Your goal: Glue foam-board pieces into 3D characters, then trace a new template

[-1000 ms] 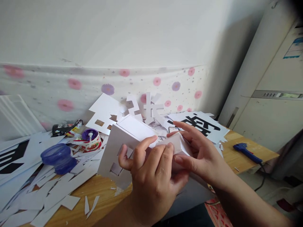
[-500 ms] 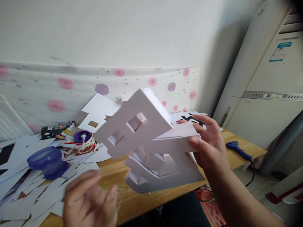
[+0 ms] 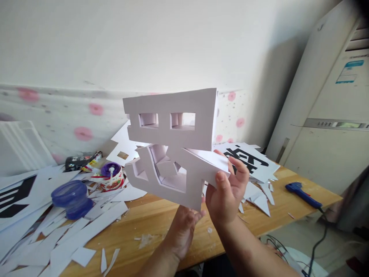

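Holding foam letter (image 3: 173,132) aloft: right hand (image 3: 227,194) pinching, left hand (image 3: 184,227) beneath

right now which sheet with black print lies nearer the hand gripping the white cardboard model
The right-side sheet, on the table just behind the right hand; the other printed sheet lies at the far left edge.

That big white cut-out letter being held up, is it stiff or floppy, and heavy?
Probably stiff: the white cut-out letter holds its boxy shape while gripped only at its lower edge. Likely light, since the right hand pinches one corner. Thin walls look crushable.
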Demonstrator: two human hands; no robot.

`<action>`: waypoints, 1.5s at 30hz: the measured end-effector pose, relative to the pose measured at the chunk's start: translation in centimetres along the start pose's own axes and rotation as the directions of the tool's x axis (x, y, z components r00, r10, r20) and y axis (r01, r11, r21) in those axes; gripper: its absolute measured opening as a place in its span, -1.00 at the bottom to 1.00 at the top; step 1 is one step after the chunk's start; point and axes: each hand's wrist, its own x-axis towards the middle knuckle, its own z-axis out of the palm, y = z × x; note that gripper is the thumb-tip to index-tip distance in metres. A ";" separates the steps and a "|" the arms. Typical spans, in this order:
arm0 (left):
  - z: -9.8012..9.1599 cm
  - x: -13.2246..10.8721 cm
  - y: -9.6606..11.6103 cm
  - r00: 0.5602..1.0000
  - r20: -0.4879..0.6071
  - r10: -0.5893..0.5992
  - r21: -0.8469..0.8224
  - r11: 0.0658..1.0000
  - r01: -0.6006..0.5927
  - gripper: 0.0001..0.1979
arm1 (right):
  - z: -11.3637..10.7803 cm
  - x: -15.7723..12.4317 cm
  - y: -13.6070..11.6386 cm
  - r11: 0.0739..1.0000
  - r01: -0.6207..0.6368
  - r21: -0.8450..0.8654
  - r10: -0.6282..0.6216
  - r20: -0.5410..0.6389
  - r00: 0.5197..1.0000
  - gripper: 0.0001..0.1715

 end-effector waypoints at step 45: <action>-11.5 2.4 8.2 0.835 -0.523 0.173 -0.027 0.975 -0.219 -0.49 | 3.3 -7.8 8.4 0.973 0.190 -0.133 -0.051 0.675 0.736 -0.26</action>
